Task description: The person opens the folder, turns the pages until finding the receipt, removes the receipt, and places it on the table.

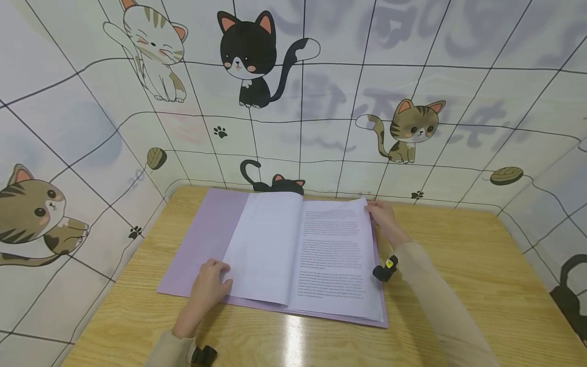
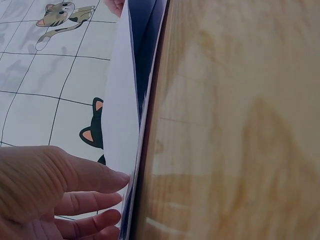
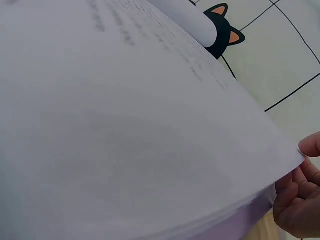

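A purple folder (image 1: 211, 224) lies spread on the wooden table, holding a stack of paper sheets. Its left-hand sheet (image 1: 266, 244) looks blank; rows of print cover the right-hand sheet (image 1: 335, 255). My right hand (image 1: 384, 218) pinches the far right corner of the printed sheet between thumb and fingers. That corner is lifted a little, as the printed sheet (image 3: 165, 135) shows in the right wrist view. With relaxed fingers, my left hand (image 1: 210, 286) rests at the near left edge of the blank sheet. In the left wrist view its thumb (image 2: 100, 175) touches the paper.
The light wooden table (image 1: 458, 255) extends around the folder. Behind and beside it stand pale wall panels (image 1: 330, 153) with a grid and cartoon cats. Both sleeves are beige, and a small black device (image 1: 386, 269) sits at the right wrist.
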`<state>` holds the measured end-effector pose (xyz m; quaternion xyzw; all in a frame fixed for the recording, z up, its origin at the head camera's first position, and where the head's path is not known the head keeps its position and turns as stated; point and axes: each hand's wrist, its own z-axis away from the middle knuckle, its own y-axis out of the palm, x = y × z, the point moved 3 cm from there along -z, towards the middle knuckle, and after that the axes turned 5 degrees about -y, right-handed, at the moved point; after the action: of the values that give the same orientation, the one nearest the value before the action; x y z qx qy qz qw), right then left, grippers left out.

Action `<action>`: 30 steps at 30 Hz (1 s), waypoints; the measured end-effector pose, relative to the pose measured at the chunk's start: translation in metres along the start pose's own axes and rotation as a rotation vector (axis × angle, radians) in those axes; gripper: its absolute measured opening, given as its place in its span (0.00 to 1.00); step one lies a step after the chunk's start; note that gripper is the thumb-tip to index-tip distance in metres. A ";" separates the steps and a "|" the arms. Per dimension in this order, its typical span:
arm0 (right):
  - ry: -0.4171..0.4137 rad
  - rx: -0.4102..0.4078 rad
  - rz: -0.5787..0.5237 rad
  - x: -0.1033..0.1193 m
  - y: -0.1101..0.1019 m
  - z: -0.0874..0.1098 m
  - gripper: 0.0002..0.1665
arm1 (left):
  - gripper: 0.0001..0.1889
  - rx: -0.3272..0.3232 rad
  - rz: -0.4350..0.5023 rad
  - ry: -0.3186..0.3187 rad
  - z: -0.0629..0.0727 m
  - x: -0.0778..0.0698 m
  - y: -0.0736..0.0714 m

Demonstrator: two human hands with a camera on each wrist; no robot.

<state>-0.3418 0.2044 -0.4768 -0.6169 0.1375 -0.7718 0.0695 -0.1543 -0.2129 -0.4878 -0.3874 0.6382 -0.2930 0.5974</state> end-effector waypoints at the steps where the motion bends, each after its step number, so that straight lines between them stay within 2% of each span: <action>1: -0.002 0.009 -0.009 0.000 0.000 0.002 0.25 | 0.13 0.001 0.000 -0.003 0.000 0.000 0.000; 12: -0.027 0.089 -0.092 0.002 0.000 0.019 0.27 | 0.13 0.017 0.000 -0.019 0.000 -0.002 -0.001; 22: -0.069 0.214 -0.204 0.006 0.002 0.034 0.32 | 0.13 0.014 0.004 -0.014 0.000 -0.003 -0.001; 30: -0.062 0.322 -0.177 0.011 0.006 0.051 0.31 | 0.13 0.030 0.003 -0.011 0.001 -0.001 0.000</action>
<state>-0.2955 0.1895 -0.4583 -0.6310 -0.0451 -0.7676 0.1033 -0.1537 -0.2123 -0.4870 -0.3790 0.6310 -0.2996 0.6070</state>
